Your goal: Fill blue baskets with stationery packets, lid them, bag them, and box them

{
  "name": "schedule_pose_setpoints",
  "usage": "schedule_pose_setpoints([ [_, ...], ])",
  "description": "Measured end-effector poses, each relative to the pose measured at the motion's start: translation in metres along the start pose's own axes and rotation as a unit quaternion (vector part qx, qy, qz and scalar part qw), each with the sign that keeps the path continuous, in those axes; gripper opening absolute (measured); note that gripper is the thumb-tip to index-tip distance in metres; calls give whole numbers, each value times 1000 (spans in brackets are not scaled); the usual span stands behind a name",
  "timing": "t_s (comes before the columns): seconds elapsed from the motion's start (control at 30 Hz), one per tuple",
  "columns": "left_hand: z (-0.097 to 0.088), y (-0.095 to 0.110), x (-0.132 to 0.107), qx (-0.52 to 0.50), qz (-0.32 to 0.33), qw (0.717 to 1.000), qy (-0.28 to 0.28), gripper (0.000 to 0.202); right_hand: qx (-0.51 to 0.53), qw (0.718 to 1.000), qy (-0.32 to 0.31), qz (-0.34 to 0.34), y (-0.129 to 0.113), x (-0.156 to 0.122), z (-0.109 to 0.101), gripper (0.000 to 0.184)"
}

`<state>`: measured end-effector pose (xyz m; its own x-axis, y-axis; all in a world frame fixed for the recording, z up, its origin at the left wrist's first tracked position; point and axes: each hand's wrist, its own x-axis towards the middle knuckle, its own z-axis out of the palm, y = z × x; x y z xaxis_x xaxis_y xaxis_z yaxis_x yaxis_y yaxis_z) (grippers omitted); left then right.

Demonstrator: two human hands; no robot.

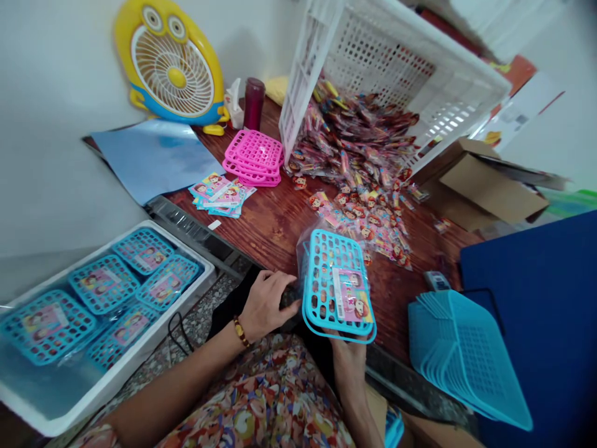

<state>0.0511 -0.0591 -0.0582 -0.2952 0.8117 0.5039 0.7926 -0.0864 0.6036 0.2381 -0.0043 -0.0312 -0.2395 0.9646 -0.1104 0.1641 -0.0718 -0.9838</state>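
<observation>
A light-blue plastic basket (324, 274) with a perforated lid and a cartoon card (354, 295) is held up at the table's front edge. Clear plastic film (304, 249) shows around its far left corner. My right hand (349, 358) grips the basket from below, its fingers mostly hidden underneath. Just left of the basket is my left hand (268, 302), with a beaded bracelet at the wrist. Its thumb and fingers are apart and hold nothing. Beyond the basket lie many small cartoon packets (373, 218) in clear wrappers.
A white crate (303, 81) on its side spills wrapped packets. Pink lids (254, 155) and cartoon cards (219, 193) lie left of it. Stacked blue baskets (457, 348) stand right. Packed baskets fill a white foam box (51, 423) at left. A yellow fan (177, 78) stands behind.
</observation>
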Motion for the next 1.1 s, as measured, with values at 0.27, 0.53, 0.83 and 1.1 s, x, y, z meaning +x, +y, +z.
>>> schedule_pose_setpoints([
  [0.27,-2,15,4,60,9,998,15,14,9,1000,-6,-8,1,4,4,77],
  [0.53,-14,7,-15,-100,-26,995,-3,57,12,1000,5,-19,11,8,-7,78],
  [0.83,25,9,-33,-9,-62,998,-12,76,16,993,-63,-102,22,46,-37,94],
  [1.1,12,25,-9,5,-68,996,62,59,-88,995,19,-34,-11,30,-22,50],
])
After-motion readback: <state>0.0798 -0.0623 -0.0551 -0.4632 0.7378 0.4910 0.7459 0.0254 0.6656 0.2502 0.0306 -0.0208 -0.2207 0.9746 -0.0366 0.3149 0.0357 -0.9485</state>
